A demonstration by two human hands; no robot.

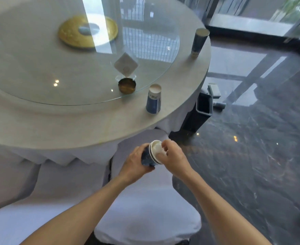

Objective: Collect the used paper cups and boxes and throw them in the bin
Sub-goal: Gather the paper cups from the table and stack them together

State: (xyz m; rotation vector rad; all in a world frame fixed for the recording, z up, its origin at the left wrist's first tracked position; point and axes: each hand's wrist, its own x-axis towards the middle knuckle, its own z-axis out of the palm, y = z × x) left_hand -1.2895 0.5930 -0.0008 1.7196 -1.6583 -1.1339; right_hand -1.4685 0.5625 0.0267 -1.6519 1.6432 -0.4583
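Note:
My left hand grips a stack of blue paper cups below the table's near edge, rims tilted up to the right. My right hand pinches the rim of the top cup with fingertips inside it. A blue paper cup stands upright on the grey table rim. Another blue cup stands at the far right edge. A dark open bin sits on the floor just right of the table.
A glass turntable covers the table's middle, with a gold disc, a brass ashtray and a white napkin holder on it. A white-covered chair stands below my arms. Dark glossy floor lies to the right.

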